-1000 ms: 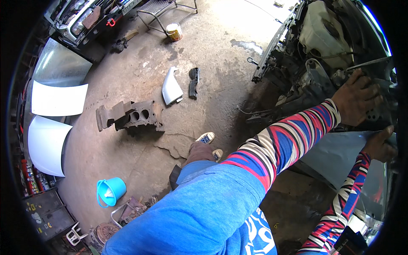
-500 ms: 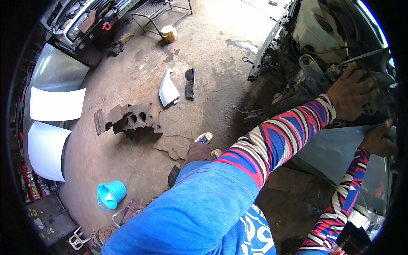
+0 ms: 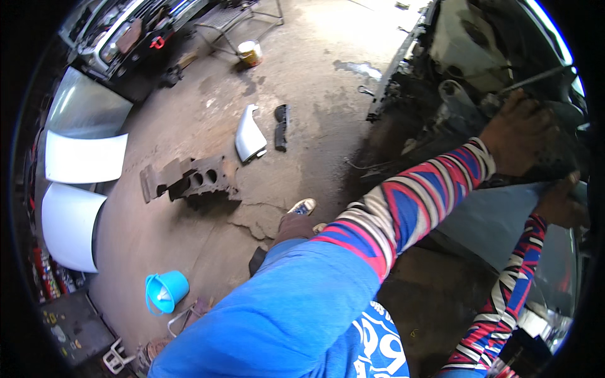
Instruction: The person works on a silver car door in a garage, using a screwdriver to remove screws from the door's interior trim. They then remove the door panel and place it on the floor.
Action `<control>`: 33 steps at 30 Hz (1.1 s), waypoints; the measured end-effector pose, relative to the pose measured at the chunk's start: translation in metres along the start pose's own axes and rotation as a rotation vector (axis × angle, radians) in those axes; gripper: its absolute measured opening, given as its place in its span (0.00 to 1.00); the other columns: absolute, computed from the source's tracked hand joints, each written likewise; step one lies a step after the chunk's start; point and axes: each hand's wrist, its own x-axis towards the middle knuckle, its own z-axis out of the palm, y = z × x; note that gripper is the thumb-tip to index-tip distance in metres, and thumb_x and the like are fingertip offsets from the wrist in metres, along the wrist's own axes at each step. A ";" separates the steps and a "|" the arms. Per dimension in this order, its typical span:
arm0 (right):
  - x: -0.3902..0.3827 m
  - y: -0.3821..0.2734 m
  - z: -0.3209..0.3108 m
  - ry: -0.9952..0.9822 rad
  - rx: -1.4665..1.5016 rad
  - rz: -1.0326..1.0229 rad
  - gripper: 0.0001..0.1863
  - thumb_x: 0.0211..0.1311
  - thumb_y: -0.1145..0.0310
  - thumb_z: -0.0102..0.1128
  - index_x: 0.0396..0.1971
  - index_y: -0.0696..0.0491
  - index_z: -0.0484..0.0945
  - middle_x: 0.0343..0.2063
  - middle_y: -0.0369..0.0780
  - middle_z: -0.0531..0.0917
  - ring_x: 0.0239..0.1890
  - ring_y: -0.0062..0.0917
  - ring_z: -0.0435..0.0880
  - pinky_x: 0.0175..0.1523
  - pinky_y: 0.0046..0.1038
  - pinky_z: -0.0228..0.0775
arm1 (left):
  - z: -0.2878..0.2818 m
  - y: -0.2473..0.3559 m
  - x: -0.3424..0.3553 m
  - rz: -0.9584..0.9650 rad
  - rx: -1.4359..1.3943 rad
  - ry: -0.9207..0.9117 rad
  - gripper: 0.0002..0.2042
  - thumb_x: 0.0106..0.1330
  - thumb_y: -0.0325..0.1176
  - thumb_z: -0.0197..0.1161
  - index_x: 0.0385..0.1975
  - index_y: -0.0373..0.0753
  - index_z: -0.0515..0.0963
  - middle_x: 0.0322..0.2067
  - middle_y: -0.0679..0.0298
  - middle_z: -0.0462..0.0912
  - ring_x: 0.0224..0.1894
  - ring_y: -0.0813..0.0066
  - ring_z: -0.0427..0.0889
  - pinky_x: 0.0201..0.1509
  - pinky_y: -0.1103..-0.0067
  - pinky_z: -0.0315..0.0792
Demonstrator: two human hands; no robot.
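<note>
My left hand (image 3: 518, 137) reaches into the open front of a vehicle (image 3: 463, 113), over dark metal next to the fender. Its fingers are spread apart and bent downward, and no tool shows in it. Closer to me, my right hand (image 3: 559, 203) is closed over the upper edge of a grey-blue fender panel (image 3: 504, 217). Shadow hides the fingertips of both hands. A pale plastic tank (image 3: 463, 41) sits farther into the engine bay, and a thin rod (image 3: 539, 79) slants past it.
On the concrete floor to the left lie an engine block (image 3: 201, 179), a white curved panel (image 3: 249, 135) and a black part (image 3: 281, 128). A blue bucket (image 3: 167, 291), a paint tin (image 3: 250, 53), white body panels (image 3: 72, 220) and another vehicle (image 3: 120, 38) stand around.
The view has shifted slightly and the engine bay looks darker. My left hand has moved a little to the left; my right hand stays at the fender edge.
</note>
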 end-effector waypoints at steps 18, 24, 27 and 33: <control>0.012 -0.066 -0.053 -0.052 0.186 0.075 0.54 0.59 0.33 0.62 0.70 0.62 0.58 0.64 0.60 0.67 0.68 0.55 0.64 0.70 0.54 0.54 | -0.009 -0.004 0.003 0.051 -0.074 -0.135 0.32 0.55 0.38 0.64 0.65 0.49 0.73 0.65 0.56 0.71 0.66 0.51 0.68 0.75 0.51 0.51; 0.011 -0.071 -0.061 -0.117 0.318 0.162 0.51 0.60 0.39 0.61 0.71 0.62 0.55 0.68 0.61 0.61 0.71 0.59 0.56 0.72 0.60 0.47 | -0.019 0.000 0.006 0.036 -0.008 -0.260 0.37 0.55 0.30 0.59 0.71 0.52 0.67 0.68 0.60 0.68 0.67 0.55 0.67 0.75 0.52 0.52; 0.013 -0.073 -0.061 -0.100 0.347 0.140 0.51 0.59 0.40 0.61 0.71 0.62 0.55 0.67 0.61 0.62 0.71 0.61 0.56 0.72 0.60 0.47 | -0.021 0.001 0.008 0.048 0.002 -0.262 0.36 0.55 0.30 0.59 0.71 0.52 0.66 0.69 0.60 0.67 0.67 0.55 0.67 0.75 0.52 0.52; 0.009 -0.069 -0.059 -0.100 0.334 0.127 0.52 0.58 0.38 0.60 0.72 0.60 0.53 0.66 0.61 0.62 0.71 0.60 0.55 0.70 0.60 0.49 | -0.019 -0.001 0.007 0.078 0.025 -0.240 0.36 0.55 0.29 0.59 0.71 0.52 0.67 0.65 0.60 0.70 0.66 0.57 0.68 0.74 0.52 0.54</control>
